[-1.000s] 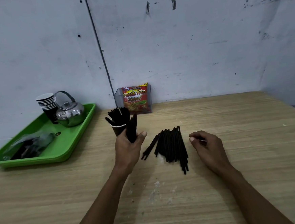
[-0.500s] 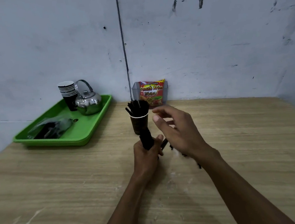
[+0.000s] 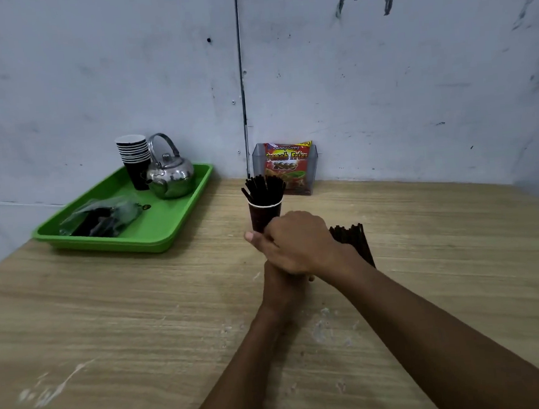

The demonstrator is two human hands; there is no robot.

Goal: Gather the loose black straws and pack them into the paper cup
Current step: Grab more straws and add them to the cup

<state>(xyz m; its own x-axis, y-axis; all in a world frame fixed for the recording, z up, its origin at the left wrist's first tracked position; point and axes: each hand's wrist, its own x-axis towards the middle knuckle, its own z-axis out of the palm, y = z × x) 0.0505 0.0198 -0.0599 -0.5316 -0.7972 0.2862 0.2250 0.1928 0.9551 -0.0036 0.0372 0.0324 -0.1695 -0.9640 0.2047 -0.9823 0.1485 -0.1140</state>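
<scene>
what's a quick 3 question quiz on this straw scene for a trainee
1. True or false: the paper cup already holds straws.
2. What shares the green tray with the cup stack and plastic bag? A) kettle B) bowl C) bottle
3. The loose straws lie to which side of the right hand: the person's left or right?

Key: 1 true; 2 A, the kettle; 3 right. The right hand covers the left hand, so the grip under it is hidden.
</scene>
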